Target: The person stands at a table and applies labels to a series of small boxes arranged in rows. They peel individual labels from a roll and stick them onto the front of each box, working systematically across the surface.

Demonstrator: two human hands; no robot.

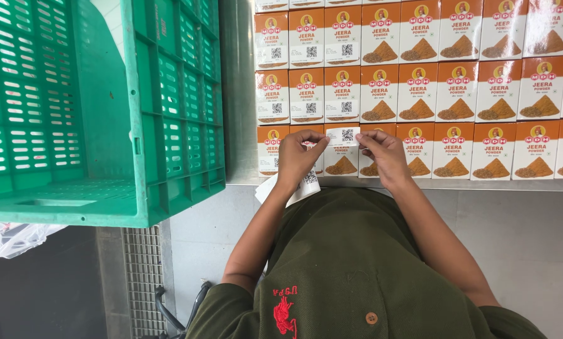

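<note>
Above the front row of orange spice boxes (419, 149), 2 hands share 1 white sticker (343, 135).
Left hand (297, 158) and right hand (384, 154) each pinch an end between thumb and fingertips; a label strip (306, 183) hangs under the left palm.

metal shelf (240, 94) | pale tiled floor (520, 232) | floor grate (142, 276) | even light

crate (105, 107): green plastic, perforated | boxes (419, 94): glossy card | sticker (343, 135): white paper

box (341, 164): front half hidden by hands | sticker sheet (306, 185): mostly behind left wrist
</note>
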